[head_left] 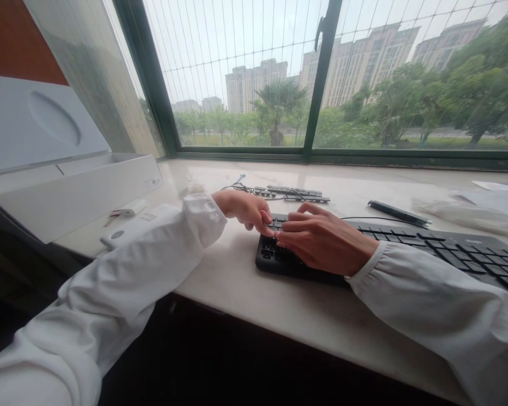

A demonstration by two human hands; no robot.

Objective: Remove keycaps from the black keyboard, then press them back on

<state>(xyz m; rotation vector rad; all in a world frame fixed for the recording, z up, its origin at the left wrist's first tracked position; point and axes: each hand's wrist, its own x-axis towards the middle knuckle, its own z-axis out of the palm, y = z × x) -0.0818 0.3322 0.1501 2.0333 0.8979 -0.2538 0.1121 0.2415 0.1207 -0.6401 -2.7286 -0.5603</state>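
A black keyboard lies on the pale windowsill-like counter, running from the middle toward the right edge. At its left end some key positions stand bare, without caps. My left hand is over that end, fingers curled and the index finger and thumb pressed down close to the keys. Across the same end lies my right hand, its fingers bent together, their tips meeting the left fingertips. Whatever sits between the fingertips is too small or hidden to make out. Behind the hands lie rows of loose black keycaps beside a thin dark cable.
An opened white box stands at the left, with a white device and keys near it. A black bar-shaped piece lies behind the keyboard. Clear plastic wrapping is at the right. The counter's front edge is close.
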